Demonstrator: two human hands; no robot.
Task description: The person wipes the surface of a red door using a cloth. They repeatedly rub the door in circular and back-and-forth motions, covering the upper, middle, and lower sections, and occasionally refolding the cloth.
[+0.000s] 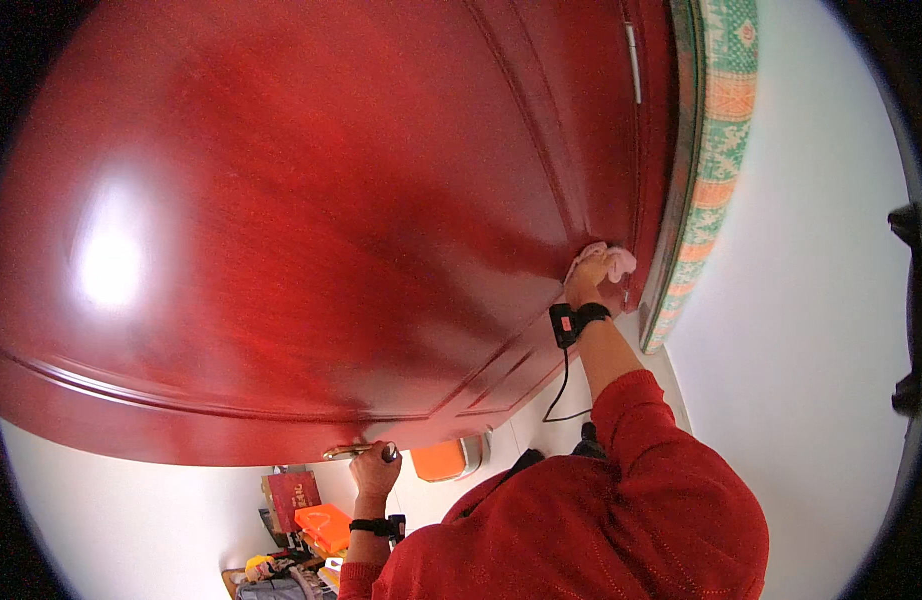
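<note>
A glossy red-brown wooden door (341, 225) with moulded panel lines fills most of the view. Bunched under my right hand (590, 279) is a pink cloth (620, 264), pressed against the door face close to its hinged edge. My left hand (376, 472) grips the metal door handle (344, 451) at the opposite edge; part of the handle is hidden by the fingers. Both wrists wear black straps with small devices, and a cable hangs from the right one.
Metal hinges (632, 64) show along the door's right side. Beyond them runs a green and orange patterned fabric strip (712, 195) beside a white wall (798, 300). Below are an orange-topped stool (438, 461), a red box (294, 491), an orange bag (324, 525) and piled items.
</note>
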